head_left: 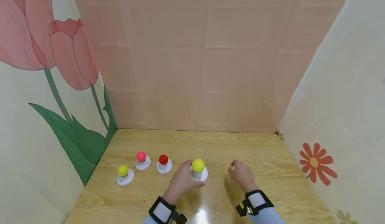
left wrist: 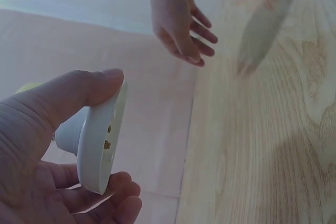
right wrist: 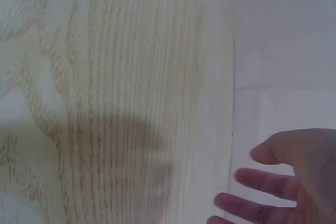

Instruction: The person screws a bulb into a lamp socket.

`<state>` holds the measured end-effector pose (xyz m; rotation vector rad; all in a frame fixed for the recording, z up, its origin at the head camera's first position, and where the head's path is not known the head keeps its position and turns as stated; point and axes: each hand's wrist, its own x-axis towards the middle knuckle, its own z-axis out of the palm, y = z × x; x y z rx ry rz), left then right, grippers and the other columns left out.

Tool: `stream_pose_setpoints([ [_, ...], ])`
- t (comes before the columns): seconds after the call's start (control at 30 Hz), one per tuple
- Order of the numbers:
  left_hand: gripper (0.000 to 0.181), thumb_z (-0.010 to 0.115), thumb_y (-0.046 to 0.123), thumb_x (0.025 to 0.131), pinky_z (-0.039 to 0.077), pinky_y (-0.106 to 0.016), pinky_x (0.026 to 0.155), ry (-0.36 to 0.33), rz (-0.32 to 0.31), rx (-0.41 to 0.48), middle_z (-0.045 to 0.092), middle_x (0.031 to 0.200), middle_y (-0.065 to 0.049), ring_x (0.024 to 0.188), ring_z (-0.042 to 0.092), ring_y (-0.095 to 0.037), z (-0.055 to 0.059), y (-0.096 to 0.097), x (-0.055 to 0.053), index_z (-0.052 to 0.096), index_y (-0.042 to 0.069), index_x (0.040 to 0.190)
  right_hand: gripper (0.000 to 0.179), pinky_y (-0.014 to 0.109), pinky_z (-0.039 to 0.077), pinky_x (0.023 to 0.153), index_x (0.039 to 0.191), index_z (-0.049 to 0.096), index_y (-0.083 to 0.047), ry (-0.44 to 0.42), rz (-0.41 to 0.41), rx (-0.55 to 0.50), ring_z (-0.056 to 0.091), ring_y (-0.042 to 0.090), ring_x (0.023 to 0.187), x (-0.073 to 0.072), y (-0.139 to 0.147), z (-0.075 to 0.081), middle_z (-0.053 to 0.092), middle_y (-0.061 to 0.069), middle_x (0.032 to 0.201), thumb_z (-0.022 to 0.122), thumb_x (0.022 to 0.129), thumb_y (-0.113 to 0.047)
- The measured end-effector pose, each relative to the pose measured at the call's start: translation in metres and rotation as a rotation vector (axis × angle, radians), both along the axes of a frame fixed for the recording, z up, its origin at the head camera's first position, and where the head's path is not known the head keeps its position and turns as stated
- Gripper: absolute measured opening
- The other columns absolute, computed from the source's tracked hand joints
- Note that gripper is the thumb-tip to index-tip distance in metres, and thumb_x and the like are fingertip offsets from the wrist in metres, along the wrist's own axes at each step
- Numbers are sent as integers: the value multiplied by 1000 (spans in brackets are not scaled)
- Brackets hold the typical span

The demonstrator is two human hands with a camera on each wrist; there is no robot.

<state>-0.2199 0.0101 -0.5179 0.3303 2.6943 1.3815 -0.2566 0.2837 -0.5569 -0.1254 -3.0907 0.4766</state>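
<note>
My left hand grips a white round lamp holder by its rim, lifted off the table. A yellow bulb sits in that holder. In the left wrist view the thumb and fingers hold the white base on edge, its underside with small brass screws showing; the hand hides most of the bulb. To the right, my right hand hovers over the table with loosely bent fingers and nothing in them. The right wrist view shows its fingers spread apart, above the wood.
On the left of the wooden table stand three more white holders with bulbs: a yellow bulb, a pink bulb and a red bulb. A pinkish cloth wall closes off the back, with patterned sheets at both sides.
</note>
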Motion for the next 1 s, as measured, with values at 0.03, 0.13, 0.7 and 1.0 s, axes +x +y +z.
stream_pose_setpoints([
  [0.03,84,90,39,60,49,-51,92,-1,4,1,62,120,-8,109,60,-27,-1,0,0,54,7,129,30,35,43,51,109,63,-3,-31,1,-2,56,20,64,0,0,0,67,16,96,61,89,-25],
  [0.13,83,91,39,60,49,-51,92,0,18,6,62,120,-8,109,60,-27,-2,-3,0,55,7,128,29,35,43,50,108,63,-4,-71,5,-9,55,20,65,1,-3,0,67,16,95,61,89,-26],
  [0.7,80,89,22,65,38,-55,95,117,498,-35,33,127,-25,120,31,-40,-8,-91,-8,50,-5,129,29,37,44,55,110,62,-3,-102,-8,-54,57,22,71,4,-10,-3,67,15,98,60,91,-25],
  [1.0,81,86,18,64,34,-57,97,47,553,-57,33,126,-31,118,30,-45,-54,-115,-9,47,-10,129,29,34,43,54,111,62,-3,-96,-5,-53,55,20,69,4,-16,1,68,13,96,59,91,-24],
])
